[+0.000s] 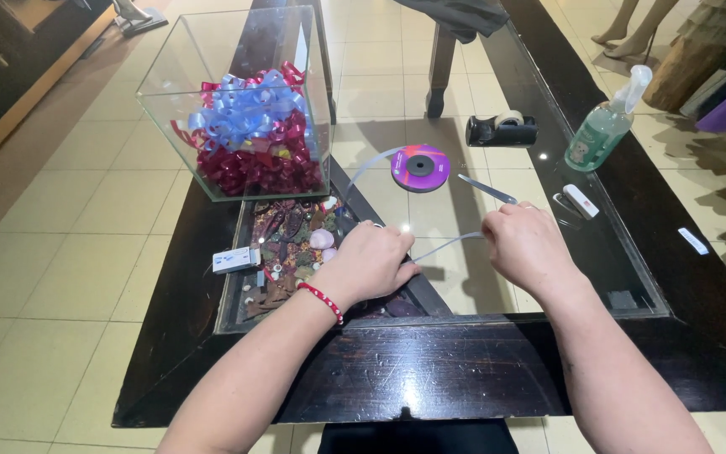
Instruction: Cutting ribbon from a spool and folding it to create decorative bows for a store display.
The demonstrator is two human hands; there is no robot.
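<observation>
Both hands work low over the dark wooden table with a glass top (430, 370), with a thin pale-blue ribbon strip (445, 244) stretched between them. The left hand (369, 263), a red beaded bracelet (323, 300) on its wrist, is curled shut, pinching the strip's near end against its fingertips. The right hand (524, 244) is also closed, fingers bunched around the strip and a slim silvery blade, seemingly scissors (486, 189), that juts up and away from the knuckles toward the far left. The strip's long axis runs nearly level from hand to hand, rising slightly toward the right one; more of it loops back to the purple ribbon spool (420, 167) lying flat on the glass just beyond both hands, a little nearer the right. Farther left stands a clear glass box of blue and red ribbon bows (249, 134); to the right lie a black tape dispenser (502, 130), a green spray bottle (602, 134) and a small white stapler (580, 202).
</observation>
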